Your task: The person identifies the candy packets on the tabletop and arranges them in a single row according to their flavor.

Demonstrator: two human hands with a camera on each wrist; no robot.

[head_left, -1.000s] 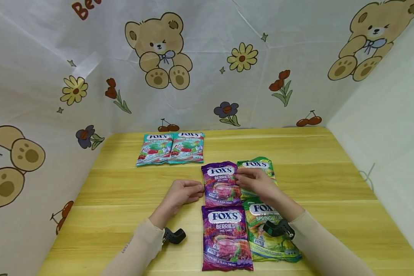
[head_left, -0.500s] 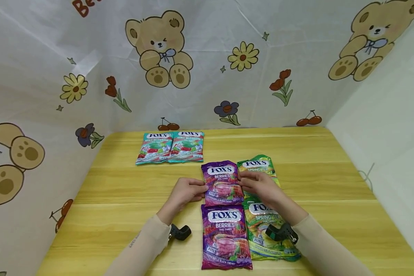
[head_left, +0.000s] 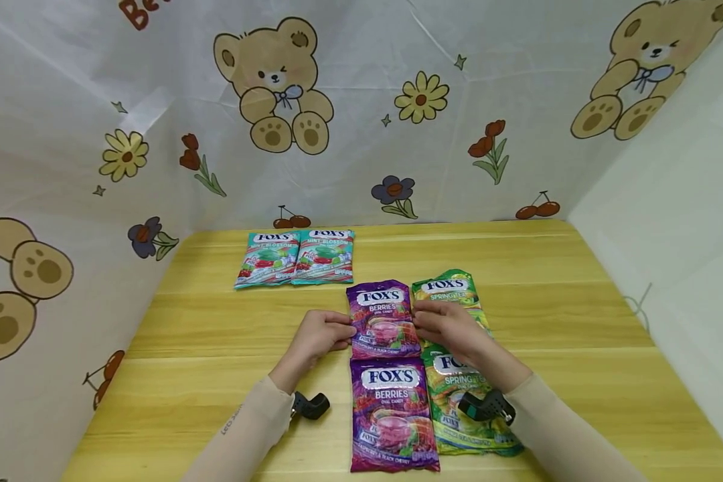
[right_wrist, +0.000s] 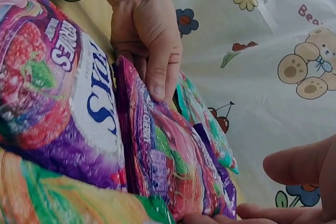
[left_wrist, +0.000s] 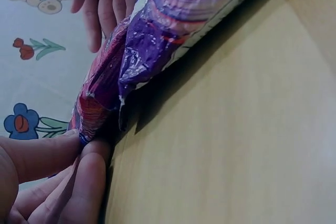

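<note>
My left hand point(head_left: 318, 336) pinches the left edge of a purple Fox's Berries candy bag point(head_left: 383, 325) between thumb and fingers. In the left wrist view that bag's edge point(left_wrist: 94, 103) sits between the thumb and a bent finger. My right hand point(head_left: 453, 329) is at the bag's right side, fingers touching its edge, the thumb held apart in the right wrist view. It partly covers a green Spring Tea candy bag point(head_left: 448, 288). A second Berries bag point(head_left: 390, 418) lies directly below the first, and another Spring Tea bag point(head_left: 472, 438) lies beside that, partly under my right wrist.
Two teal Mint Blossom candy bags point(head_left: 325, 258) lie side by side at the back left of the wooden table point(head_left: 217, 348). A white sheet printed with bears and flowers point(head_left: 349, 181) hangs along the back and left. A black wrist camera point(head_left: 310, 406) sits on each forearm.
My left hand has moved from beside the upper Berries bag to pinching its edge. That bag has shifted slightly left in the last half second; my right hand stays at its right edge.
</note>
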